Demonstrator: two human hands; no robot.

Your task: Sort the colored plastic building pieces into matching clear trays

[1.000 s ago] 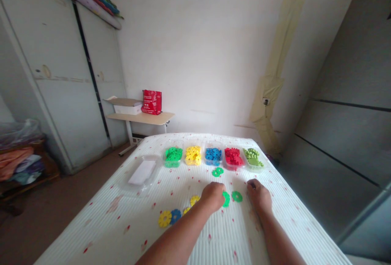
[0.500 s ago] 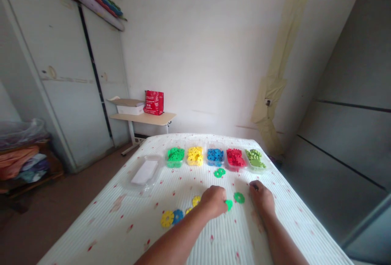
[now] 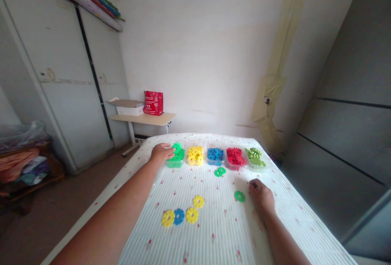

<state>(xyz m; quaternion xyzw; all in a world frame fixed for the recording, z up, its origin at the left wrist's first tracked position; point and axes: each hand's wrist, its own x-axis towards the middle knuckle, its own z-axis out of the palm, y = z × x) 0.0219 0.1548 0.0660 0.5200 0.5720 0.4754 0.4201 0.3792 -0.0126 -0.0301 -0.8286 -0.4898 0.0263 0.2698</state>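
My left hand [image 3: 160, 154] is at the left edge of the clear tub of green snowflake discs [image 3: 175, 164], its fingertips closed on a green snowflake disc [image 3: 177, 147] above the pile. My right hand [image 3: 261, 196] rests curled on the table; whatever its fingers hold, if anything, is hidden. Just left of it lies a single green disc [image 3: 240, 196]. Two joined green discs [image 3: 220, 171] lie farther back. Toward the front left, a yellow disc [image 3: 168, 218] joins a blue disc [image 3: 179, 216], beside two more yellow discs [image 3: 192, 215].
Tubs of yellow [image 3: 195, 156], blue [image 3: 215, 156], red [image 3: 236, 158] and light green pieces [image 3: 255, 158] continue the row along the back of the cloth-covered table [image 3: 214, 244]. A side table [image 3: 152, 119] behind bears a red bag [image 3: 153, 103] and a white box.
My left hand has moved from the table's middle, with a green disc, back and left to the green tub. Its arm now covers the clear lid with white paper. My right hand stays put.
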